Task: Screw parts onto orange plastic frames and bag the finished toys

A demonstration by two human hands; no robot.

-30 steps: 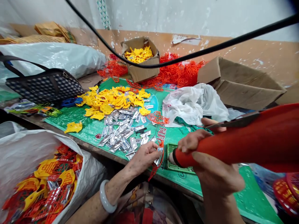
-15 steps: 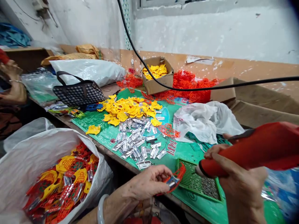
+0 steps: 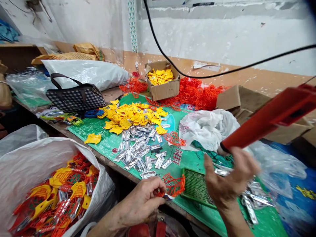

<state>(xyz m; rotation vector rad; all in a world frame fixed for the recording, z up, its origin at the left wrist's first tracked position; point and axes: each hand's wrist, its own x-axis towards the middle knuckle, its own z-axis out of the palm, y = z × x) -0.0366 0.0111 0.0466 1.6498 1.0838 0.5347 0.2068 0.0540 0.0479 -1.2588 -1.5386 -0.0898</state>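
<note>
Red driver [image 3: 256, 125] now higher, clear of green tray [image 3: 195, 182] (gap at rim)

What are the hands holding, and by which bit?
The left hand pinches an orange lattice piece by its left end; the right hand looks open near the red tool, holding nothing.

The orange lattice part [image 3: 174, 185] is an openwork mesh piece, pinched along its lower edge in the left hand [image 3: 142, 202] and tilted above the front edge of the bench [image 3: 191, 157]. The red tool [image 3: 261, 120] has a tapered cylindrical body with a black-ringed, pale tip directed down and left; it is suspended obliquely above the spread right hand [image 3: 228, 179], contact indeterminate.
</note>
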